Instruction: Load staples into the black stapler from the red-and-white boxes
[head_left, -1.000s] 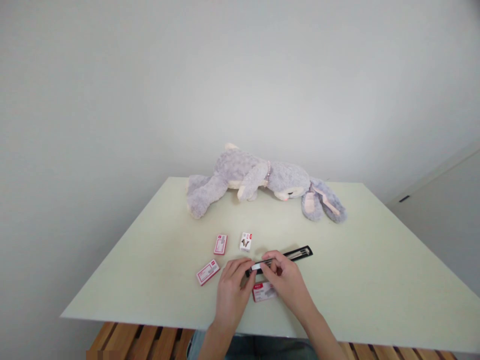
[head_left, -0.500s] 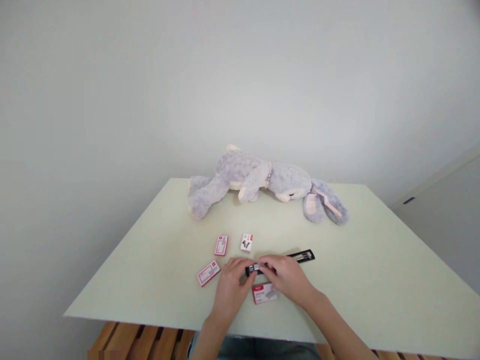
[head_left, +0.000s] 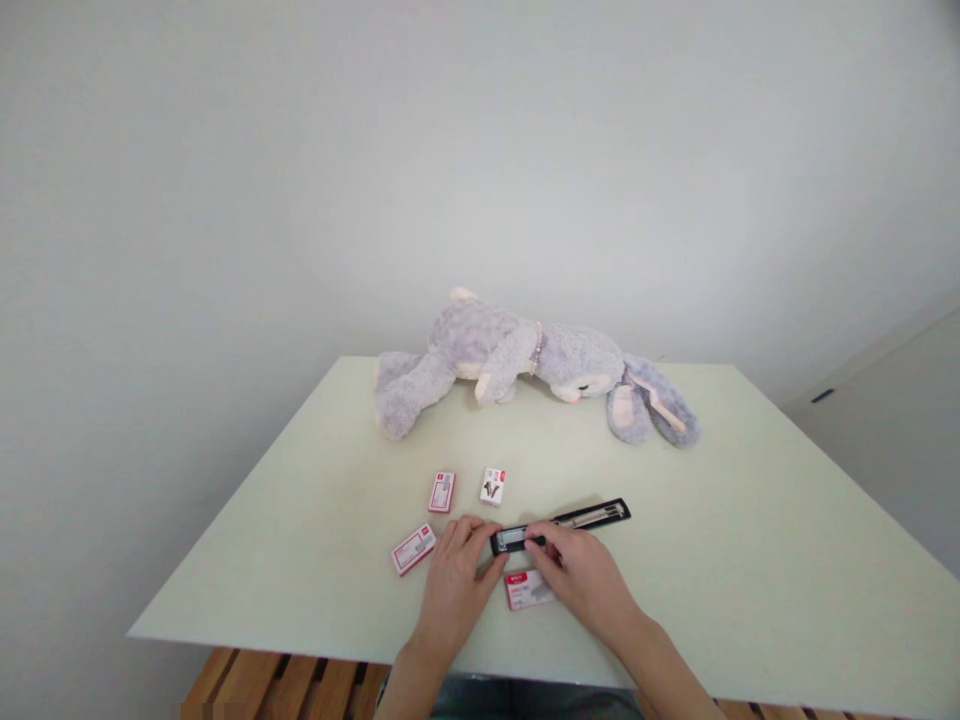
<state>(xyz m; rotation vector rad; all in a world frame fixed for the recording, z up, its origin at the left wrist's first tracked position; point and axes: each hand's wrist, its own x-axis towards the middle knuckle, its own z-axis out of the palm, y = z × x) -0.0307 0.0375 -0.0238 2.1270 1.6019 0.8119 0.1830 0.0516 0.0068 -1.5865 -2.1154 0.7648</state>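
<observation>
An opened black stapler lies spread out slantwise on the table, its silver inner channel facing up. My left hand grips its left end between thumb and fingers. Closed in a pinch, my right hand rests on the stapler near its middle, and the fingertips hide part of it. Just below the stapler is a red and white staple box, partly covered by my right hand. Left of my left hand lies another red and white box.
Farther back stand a small red and white box and a white box with a black clip picture. A grey plush rabbit lies along the back of the pale table. Wooden slats show below the front edge.
My right hand has slid right along the stapler from its left end, uncovering the silver channel there. My left hand still holds that end, its fingers slightly farther left.
</observation>
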